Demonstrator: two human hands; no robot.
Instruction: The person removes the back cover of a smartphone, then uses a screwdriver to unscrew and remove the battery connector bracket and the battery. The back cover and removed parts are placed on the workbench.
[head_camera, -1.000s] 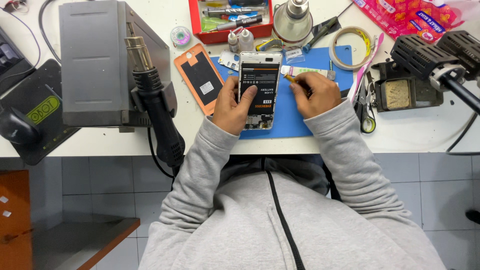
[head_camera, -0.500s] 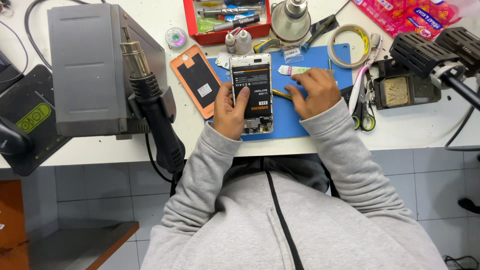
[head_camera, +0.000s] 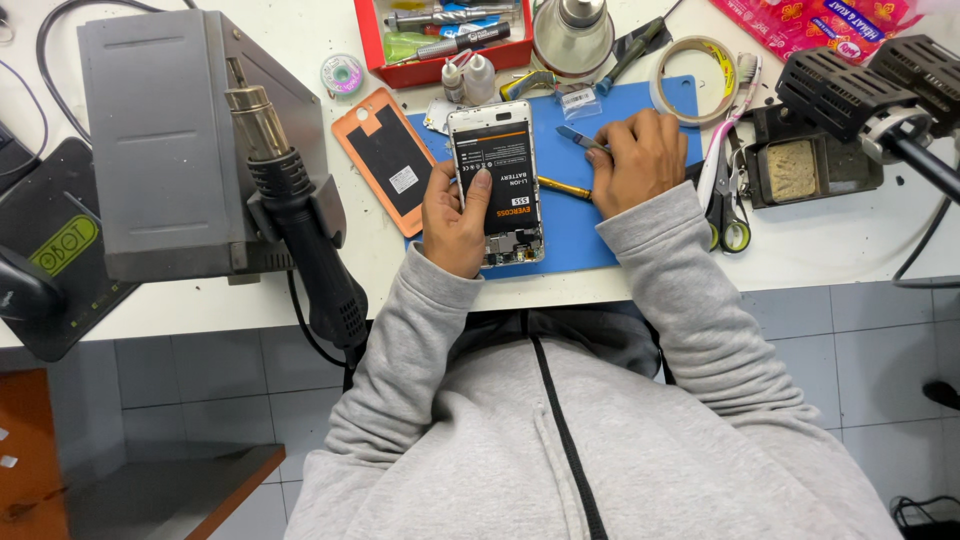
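Note:
An opened smartphone (head_camera: 497, 180) with its black battery showing lies on a blue work mat (head_camera: 570, 215). My left hand (head_camera: 452, 215) grips its left edge, thumb on the battery. My right hand (head_camera: 640, 160) rests on the mat to the right, fingers closed on a small blue-tipped pry tool (head_camera: 580, 138) that points toward the phone's upper right corner. A thin yellow-handled tool (head_camera: 563, 187) lies on the mat between my hands. The phone's orange back cover (head_camera: 385, 160) lies left of the phone.
A grey hot-air station (head_camera: 170, 150) with its handle (head_camera: 300, 230) stands at left. A red tray (head_camera: 445, 35) of tools, small bottles (head_camera: 468, 78), a tape roll (head_camera: 697, 65), scissors (head_camera: 727, 205), a sponge holder (head_camera: 800, 170) and a black lamp head (head_camera: 870, 85) ring the mat.
The view has shifted slightly. My right hand has lifted the blue-tipped tool toward the phone's upper right corner; my left hand keeps its hold on the phone.

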